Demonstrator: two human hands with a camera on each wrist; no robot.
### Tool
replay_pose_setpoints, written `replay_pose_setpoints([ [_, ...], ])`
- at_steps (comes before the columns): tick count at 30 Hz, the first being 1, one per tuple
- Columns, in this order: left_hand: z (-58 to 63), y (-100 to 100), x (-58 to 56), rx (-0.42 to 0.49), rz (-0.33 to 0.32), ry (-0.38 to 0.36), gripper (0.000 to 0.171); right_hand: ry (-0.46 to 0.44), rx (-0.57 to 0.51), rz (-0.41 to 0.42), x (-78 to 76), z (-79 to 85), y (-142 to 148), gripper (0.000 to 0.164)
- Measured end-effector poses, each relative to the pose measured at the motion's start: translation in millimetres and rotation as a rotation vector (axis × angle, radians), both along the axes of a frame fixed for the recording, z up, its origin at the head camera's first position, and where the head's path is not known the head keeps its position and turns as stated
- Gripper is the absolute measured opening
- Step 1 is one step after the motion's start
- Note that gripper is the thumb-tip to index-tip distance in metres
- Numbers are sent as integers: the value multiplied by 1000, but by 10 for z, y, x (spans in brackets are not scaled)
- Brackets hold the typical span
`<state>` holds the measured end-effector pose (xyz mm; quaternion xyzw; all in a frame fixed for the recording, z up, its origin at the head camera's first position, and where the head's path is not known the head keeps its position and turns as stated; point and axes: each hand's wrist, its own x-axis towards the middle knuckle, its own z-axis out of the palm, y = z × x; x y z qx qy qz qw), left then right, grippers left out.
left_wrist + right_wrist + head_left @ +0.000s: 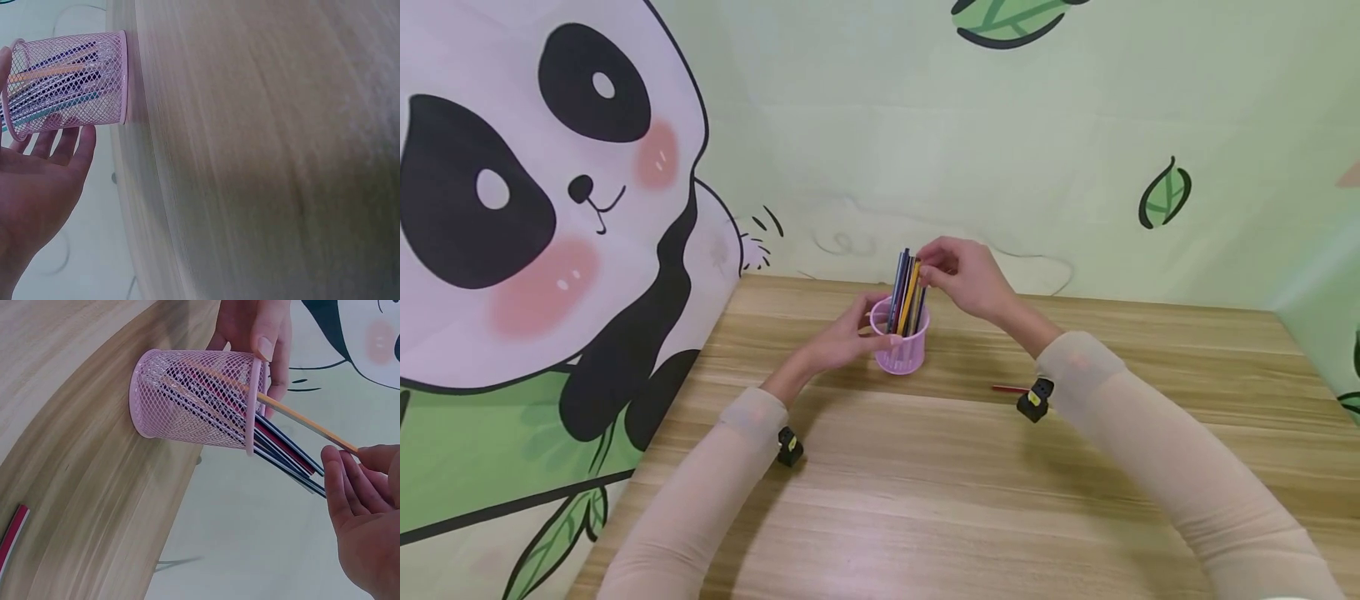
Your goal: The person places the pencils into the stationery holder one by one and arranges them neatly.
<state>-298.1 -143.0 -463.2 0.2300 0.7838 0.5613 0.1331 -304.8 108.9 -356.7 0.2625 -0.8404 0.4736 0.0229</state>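
A pink mesh pencil cup (pixel 901 358) stands upright on the wooden table, filled with several pencils (pixel 284 447) that lean and stick out over its rim. My left hand (pixel 841 337) grips the cup from the left, thumb on the near side of the rim and fingers behind. At the cup's top, my right hand (pixel 964 275) pinches the upper end of a yellow pencil (pixel 306 420) between thumb and fingers; its lower part is inside the cup. Through the mesh in the left wrist view, the pencils (pixel 62 75) show as slanted strips.
A red pencil (pixel 1009 388) lies on the table (pixel 880 483) to the right of the cup, partly hidden by the black wrist camera (pixel 1034 402). Behind the table's far edge rises a pale green wall (pixel 850 167) with a painted panda and leaves.
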Motion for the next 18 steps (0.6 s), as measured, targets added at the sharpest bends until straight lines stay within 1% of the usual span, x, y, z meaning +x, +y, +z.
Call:
replay_pose_setpoints([
  [5,9,-4,11,11,-7,-3,78,17,-9,-5,-5,8,-23,18],
  [11,23,-6,23,10,-9,-6,79,10,-7,-26,4,13,-66,11],
  [15,18,-4,15,0,-7,-6,80,8,-13,-50,1,4,-93,9],
  [18,1,-3,2,-12,-4,-3,80,-1,-8,-88,4,-6,-108,10],
])
